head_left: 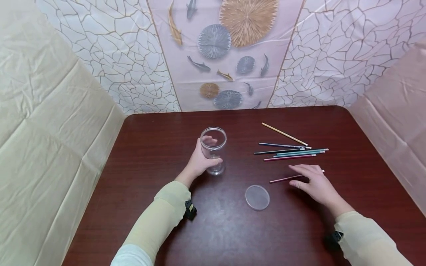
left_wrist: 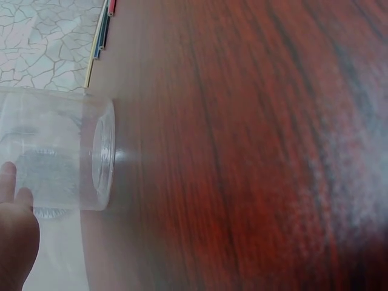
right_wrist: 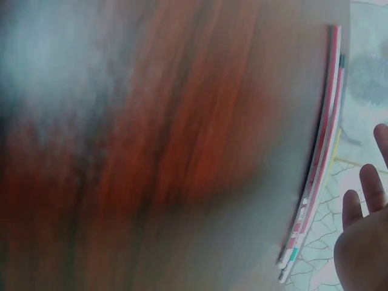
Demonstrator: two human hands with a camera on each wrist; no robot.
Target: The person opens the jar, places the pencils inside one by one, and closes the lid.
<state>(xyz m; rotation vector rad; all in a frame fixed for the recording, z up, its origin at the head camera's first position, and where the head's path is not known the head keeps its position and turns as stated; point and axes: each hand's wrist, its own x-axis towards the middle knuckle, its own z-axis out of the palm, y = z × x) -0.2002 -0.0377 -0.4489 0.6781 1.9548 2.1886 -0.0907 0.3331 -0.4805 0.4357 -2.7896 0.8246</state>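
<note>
My left hand (head_left: 199,160) grips a tall clear jar (head_left: 214,150) around its side; the jar stands upright with its mouth uncovered. In the left wrist view the jar (left_wrist: 66,145) shows nothing inside. Just over a dark pink pencil (head_left: 281,180) is my right hand (head_left: 314,184), fingers extended and apart. The hand hides part of that pencil, whose white eraser end shows beyond it. In the right wrist view the fingers (right_wrist: 370,188) are spread beside the pencils (right_wrist: 321,139), holding nothing.
Several pencils lie behind the right hand: a magenta pencil (head_left: 289,158), teal ones (head_left: 299,152), dark ones, and a natural-wood pencil (head_left: 283,133) set apart at an angle. A clear round lid (head_left: 257,197) lies flat between the hands. Fabric walls border the dark wooden table (head_left: 159,133).
</note>
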